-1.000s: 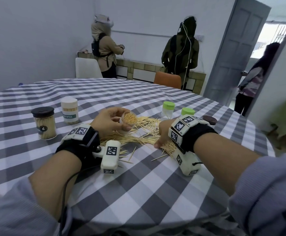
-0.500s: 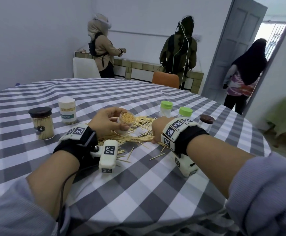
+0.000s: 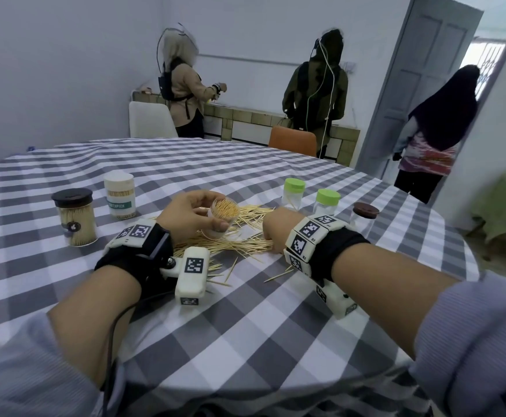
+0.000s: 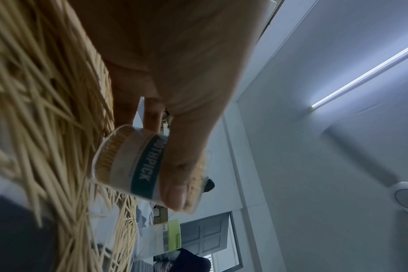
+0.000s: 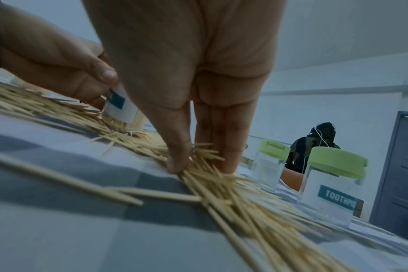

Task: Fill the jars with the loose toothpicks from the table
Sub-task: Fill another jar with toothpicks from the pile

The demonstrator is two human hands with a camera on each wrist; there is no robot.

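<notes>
Left hand grips an open jar, packed with toothpicks, tilted above the loose toothpicks mid-desk. Right hand pinches a bunch, apparently thumb against straight fingers, pressed together.

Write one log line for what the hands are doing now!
left hand: holds open jar | right hand: pinching loose toothpicks | step: gathering

Soft, cool light from a ceiling tube lamp and bright doorway; wide-angle warp, blurred wrist close-ups
</notes>
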